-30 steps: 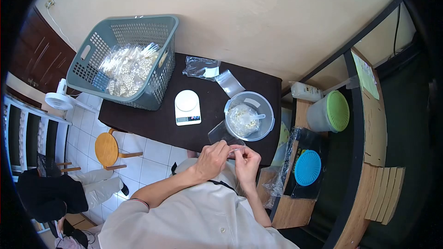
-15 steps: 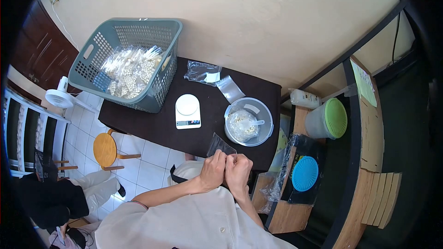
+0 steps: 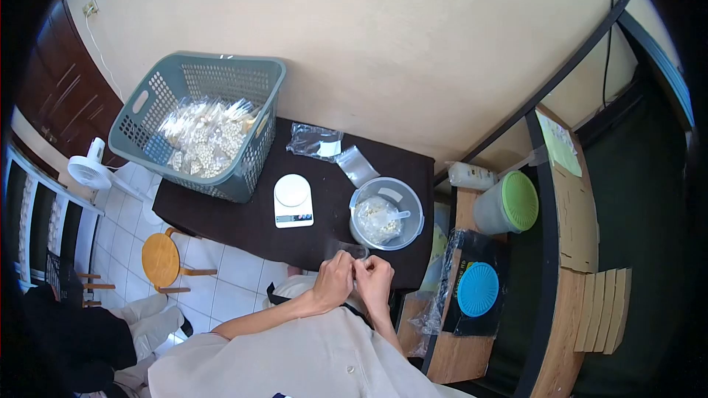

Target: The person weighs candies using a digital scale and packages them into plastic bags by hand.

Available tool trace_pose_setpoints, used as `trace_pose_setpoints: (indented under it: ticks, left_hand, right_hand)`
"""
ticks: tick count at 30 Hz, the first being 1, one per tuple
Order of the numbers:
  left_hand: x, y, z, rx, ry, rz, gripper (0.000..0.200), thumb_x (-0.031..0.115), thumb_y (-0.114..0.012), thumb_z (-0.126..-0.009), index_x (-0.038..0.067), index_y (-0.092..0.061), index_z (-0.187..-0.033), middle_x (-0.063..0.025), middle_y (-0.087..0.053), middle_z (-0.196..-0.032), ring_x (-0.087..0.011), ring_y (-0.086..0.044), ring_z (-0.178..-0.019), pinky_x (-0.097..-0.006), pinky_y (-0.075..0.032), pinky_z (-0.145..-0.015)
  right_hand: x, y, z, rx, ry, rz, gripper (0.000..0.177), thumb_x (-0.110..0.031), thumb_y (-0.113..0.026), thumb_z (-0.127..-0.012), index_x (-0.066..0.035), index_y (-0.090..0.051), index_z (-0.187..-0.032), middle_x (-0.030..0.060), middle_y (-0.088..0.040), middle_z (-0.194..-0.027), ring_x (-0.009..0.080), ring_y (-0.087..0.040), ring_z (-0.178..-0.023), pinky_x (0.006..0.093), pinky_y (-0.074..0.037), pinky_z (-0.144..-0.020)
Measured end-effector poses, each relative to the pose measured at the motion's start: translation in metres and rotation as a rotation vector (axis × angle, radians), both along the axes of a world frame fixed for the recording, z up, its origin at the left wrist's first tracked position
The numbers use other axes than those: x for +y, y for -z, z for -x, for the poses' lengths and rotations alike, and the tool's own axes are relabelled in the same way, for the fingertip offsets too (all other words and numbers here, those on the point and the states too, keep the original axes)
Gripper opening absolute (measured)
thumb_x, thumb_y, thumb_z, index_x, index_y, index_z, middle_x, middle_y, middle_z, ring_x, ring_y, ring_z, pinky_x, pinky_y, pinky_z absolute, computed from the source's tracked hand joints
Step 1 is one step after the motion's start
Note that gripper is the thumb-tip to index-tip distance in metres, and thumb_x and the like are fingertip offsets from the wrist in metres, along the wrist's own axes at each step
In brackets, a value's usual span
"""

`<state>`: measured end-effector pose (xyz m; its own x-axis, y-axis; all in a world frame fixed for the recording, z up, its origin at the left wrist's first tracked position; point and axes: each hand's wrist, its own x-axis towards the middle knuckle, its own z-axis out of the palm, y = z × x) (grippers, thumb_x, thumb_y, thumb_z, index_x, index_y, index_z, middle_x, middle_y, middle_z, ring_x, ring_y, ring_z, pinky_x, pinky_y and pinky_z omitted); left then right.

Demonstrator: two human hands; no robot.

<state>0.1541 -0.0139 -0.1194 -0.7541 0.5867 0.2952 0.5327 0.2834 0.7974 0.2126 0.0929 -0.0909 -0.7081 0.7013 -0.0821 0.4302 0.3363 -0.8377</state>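
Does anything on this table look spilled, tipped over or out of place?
Nothing is spilled or tipped. One oddity: the grey basket of filled bags seems to overhang the table's far left corner. Scale and bowl sit flat; left hand and right hand pinch a small clear bag.

The scale [image 3: 293,200] is smooth white plastic on a matt dark table [image 3: 221,210]. Left of the scale the basket [image 3: 254,155] is matt perforated plastic; right of it the bowl [image 3: 421,210] is clear glossy plastic, like the thin bag [image 3: 354,250].
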Motion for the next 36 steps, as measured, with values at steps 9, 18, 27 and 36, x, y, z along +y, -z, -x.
trace_pose_setpoints:
  ticks: [9,18,27,36]
  left_hand:
    - [0.004,-0.014,0.019,0.202,0.131,-0.148,0.01,-0.002,-0.07,-0.086,-0.003,-0.066,-0.096,-0.0172,-0.069,-0.089,-0.0359,-0.07,-0.076,-0.0453,-0.055,-0.064]
    - [-0.006,-0.003,0.024,0.146,0.312,0.054,0.012,0.008,-0.061,-0.096,-0.001,-0.061,-0.089,-0.0187,-0.06,-0.082,-0.0401,-0.065,-0.071,-0.0497,-0.053,-0.062]
    - [-0.007,-0.013,0.031,0.004,0.256,-0.048,0.013,0.009,-0.067,-0.093,-0.002,-0.067,-0.087,-0.0188,-0.065,-0.079,-0.0392,-0.066,-0.068,-0.0477,-0.05,-0.058]
    - [-0.007,-0.026,0.022,0.017,0.177,-0.081,0.016,0.007,-0.069,-0.091,-0.001,-0.069,-0.078,-0.0149,-0.066,-0.072,-0.0345,-0.066,-0.061,-0.044,-0.05,-0.055]
  right_hand:
    - [0.0,0.023,-0.002,0.341,0.189,0.267,0.014,-0.001,-0.07,-0.09,0.005,-0.065,-0.078,0.0046,-0.069,-0.069,0.0084,-0.064,-0.065,0.0267,-0.053,-0.06]
    - [0.0,0.036,-0.01,0.305,0.08,0.146,0.021,-0.006,-0.062,-0.096,0.001,-0.059,-0.076,0.0002,-0.061,-0.068,0.0054,-0.056,-0.062,0.0247,-0.047,-0.057]
    - [0.003,0.033,-0.011,0.452,-0.048,0.652,0.03,-0.021,-0.061,-0.107,-0.001,-0.061,-0.084,0.0006,-0.065,-0.078,0.0072,-0.063,-0.068,0.025,-0.058,-0.06]
    - [0.011,0.035,-0.014,0.497,-0.216,0.674,0.027,-0.022,-0.058,-0.109,-0.002,-0.061,-0.091,0.0028,-0.064,-0.081,0.0094,-0.061,-0.065,0.0257,-0.055,-0.057]
